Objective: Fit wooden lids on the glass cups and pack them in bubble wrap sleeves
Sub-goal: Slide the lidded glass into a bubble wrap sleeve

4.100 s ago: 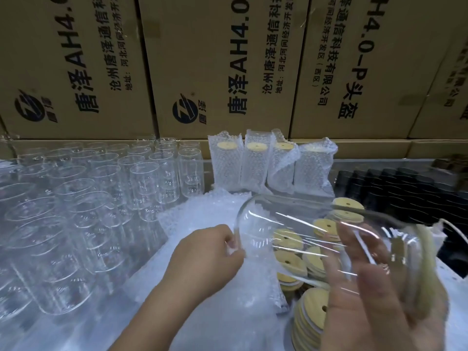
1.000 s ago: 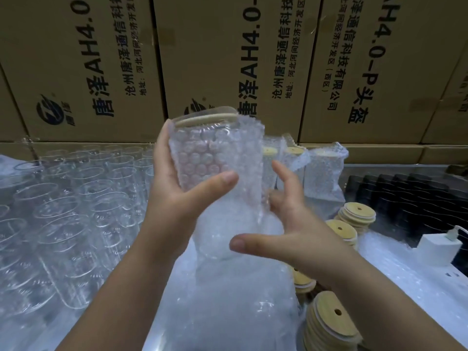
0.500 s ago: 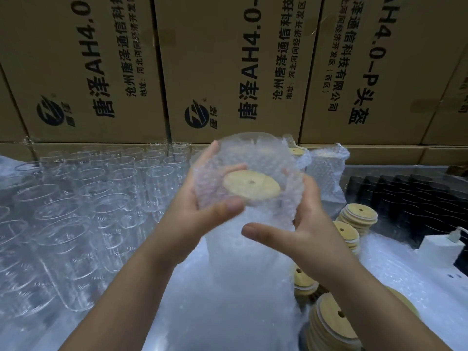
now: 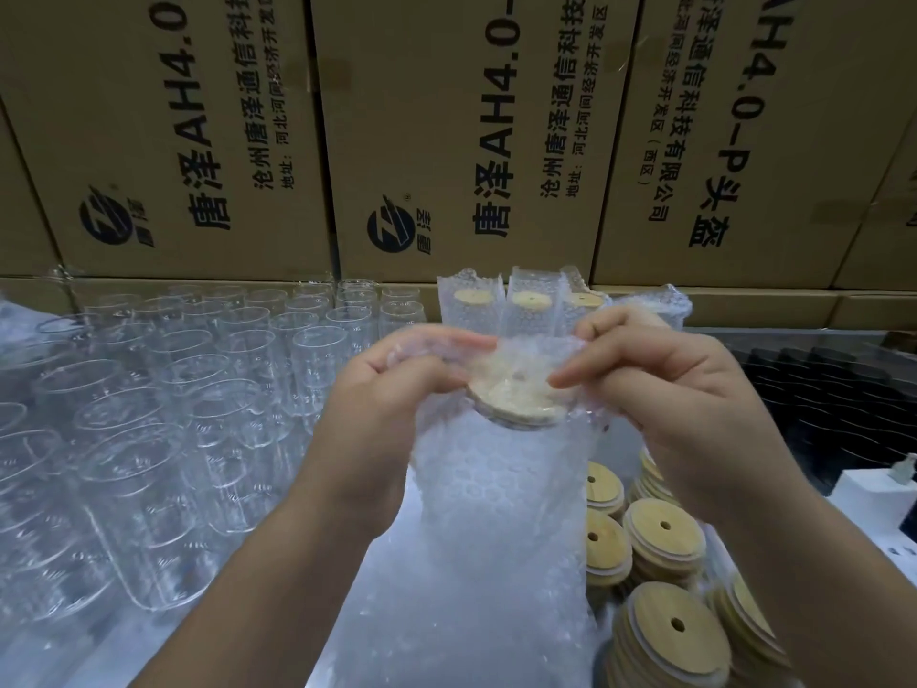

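I see the left hand (image 4: 377,404) and right hand (image 4: 670,389) pinching a clear, dimpled bubble wrap sleeve (image 4: 501,489) together over a round wooden lid (image 4: 516,402) with a small hole.

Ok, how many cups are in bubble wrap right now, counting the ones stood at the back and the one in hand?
Back row, wrapped cups: 4, the rightmost partly behind the right hand.
In hand, sleeved cup, sleeve top pinched by right hand and left hand: 1.
Total: 5.
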